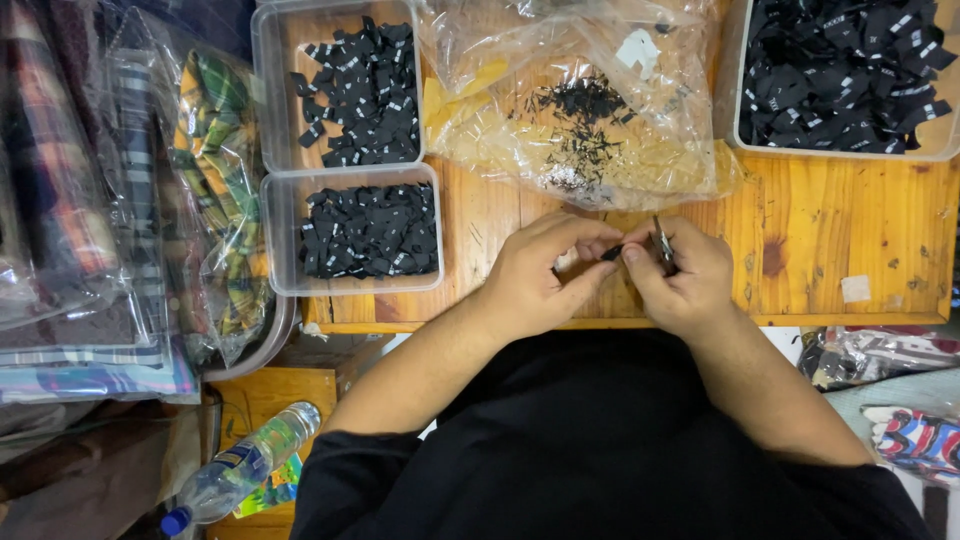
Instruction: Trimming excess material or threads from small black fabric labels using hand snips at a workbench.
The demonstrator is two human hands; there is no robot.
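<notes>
Small black label [612,254] pinched between left hand [537,275] fingers and right hand [678,280], long axis crosswise; right fingers also gripping small snips [662,243], blades just beside label.

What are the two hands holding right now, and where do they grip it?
The left hand pinches one end of a small black label. The right hand holds small metal snips around the handle, blades by the label.

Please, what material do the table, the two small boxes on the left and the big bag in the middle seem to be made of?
Table: probably wood, orange varnish, since grain and knots show. Upper box and lower box: likely clear, slightly frosted plastic; their black labels show through. Bag: thin clear plastic film, crinkled and glossy.
</notes>
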